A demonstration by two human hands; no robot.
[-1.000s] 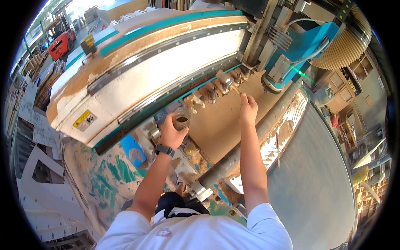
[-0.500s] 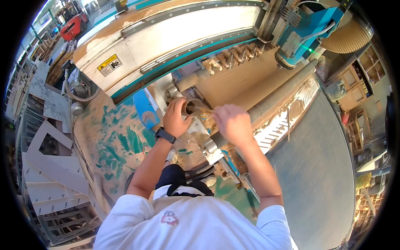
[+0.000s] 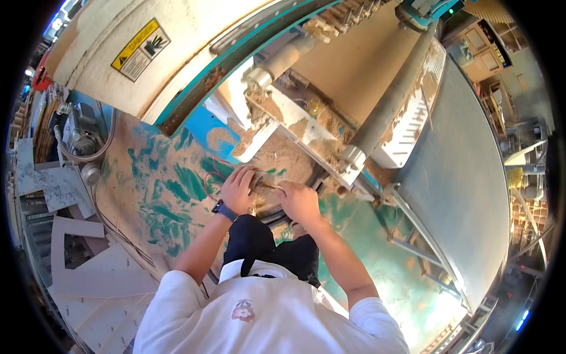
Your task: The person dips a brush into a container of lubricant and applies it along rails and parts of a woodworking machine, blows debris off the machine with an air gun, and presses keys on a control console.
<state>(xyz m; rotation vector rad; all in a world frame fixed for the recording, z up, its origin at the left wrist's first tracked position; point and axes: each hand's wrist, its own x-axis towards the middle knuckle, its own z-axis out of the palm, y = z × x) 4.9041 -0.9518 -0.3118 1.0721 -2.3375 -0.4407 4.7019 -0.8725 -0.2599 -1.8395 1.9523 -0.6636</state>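
In front of my knees, my left hand is closed around a small round container, brownish and see-through, with its opening tilted toward the right. My right hand pinches a thin brown stick-like tool, whose far end reaches to the container's mouth. What is inside the container is too blurred to tell. Both hands are over the dusty floor, on the near side of the machine's white metal frame, and touch neither it nor the roller.
A long grey roller runs beside a large grey table on the right. The machine's white beam stretches across the far left. Sawdust covers the green floor. Cut sheets and a motor with a hose stand left.
Both hands have come down and nearer my body with the container and the stick-like tool, away from the roller's end. The view has tilted downward, and the machine appears larger.
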